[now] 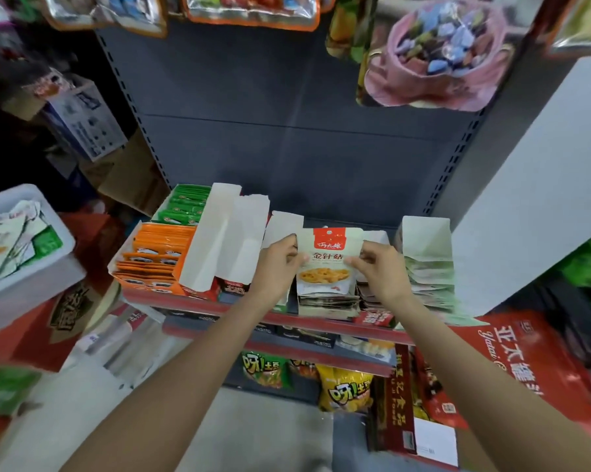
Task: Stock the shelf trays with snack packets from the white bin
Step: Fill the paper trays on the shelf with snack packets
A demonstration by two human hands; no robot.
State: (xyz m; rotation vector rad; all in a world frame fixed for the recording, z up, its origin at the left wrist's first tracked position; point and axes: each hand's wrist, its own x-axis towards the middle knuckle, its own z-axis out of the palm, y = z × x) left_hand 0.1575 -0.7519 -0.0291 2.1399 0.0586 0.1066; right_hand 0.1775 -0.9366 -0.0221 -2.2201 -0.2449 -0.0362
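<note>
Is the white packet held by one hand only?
No, the left hand and the right hand each pinch one side of the white packet.

White snack packet (pixel 328 258) with red label and orange-yellow food picture at centre; orange packets (pixel 152 258) at nine o'clock, green packets (pixel 185 206) at ten, white bin (pixel 31 267) far left.

Location type: retail shop, identified by slotted metal shelving (pixel 287 158), open display trays (pixel 158 257) of snack packets, hanging sweet bags (pixel 434 52) and stacked cartons (pixel 86 120).
</note>
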